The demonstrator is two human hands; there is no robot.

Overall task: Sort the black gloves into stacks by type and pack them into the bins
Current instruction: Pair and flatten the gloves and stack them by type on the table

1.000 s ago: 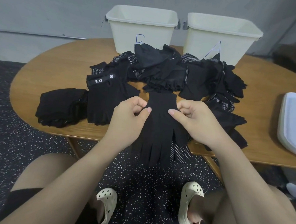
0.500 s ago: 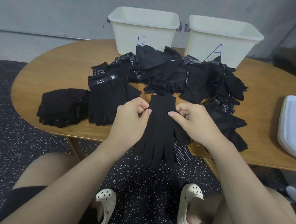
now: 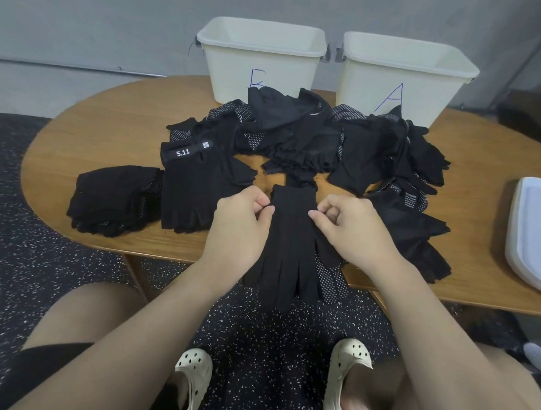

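On the near edge of the wooden table (image 3: 104, 124) lay one full-fingered black glove (image 3: 288, 237), cuff toward the bins, its fingers hanging over the table edge toward the floor. Left hand (image 3: 240, 225): thumb and forefinger pinched the glove's left side near the cuff. Right hand (image 3: 349, 227): thumb and forefinger pinched the right side at the same height, other fingers curled. Beneath the glove, a dotted-palm glove (image 3: 332, 278) showed at its right, also overhanging the edge.

Left of the hands: a stack of fingerless gloves (image 3: 194, 197) with a strap marked "5.11" on top; just beside it, further left, a stack of mesh-textured gloves (image 3: 112, 199).

Behind the hands: an unsorted heap of black gloves (image 3: 300, 140), some with white-dotted palms, spreading right to a cluster of full-fingered gloves (image 3: 422, 159) and fingerless ones (image 3: 418, 237) near the right wrist.

At the table's far side: two cream bins side by side, left bin (image 3: 258, 60) with a blue letter partly hidden by the heap, right bin (image 3: 404, 77) marked "A". Their contents could not be seen.

At the table's right edge: a white lid or tray (image 3: 534, 231), partly out of view.

Below: speckled dark floor (image 3: 9, 254), two cream perforated clogs (image 3: 348, 365).
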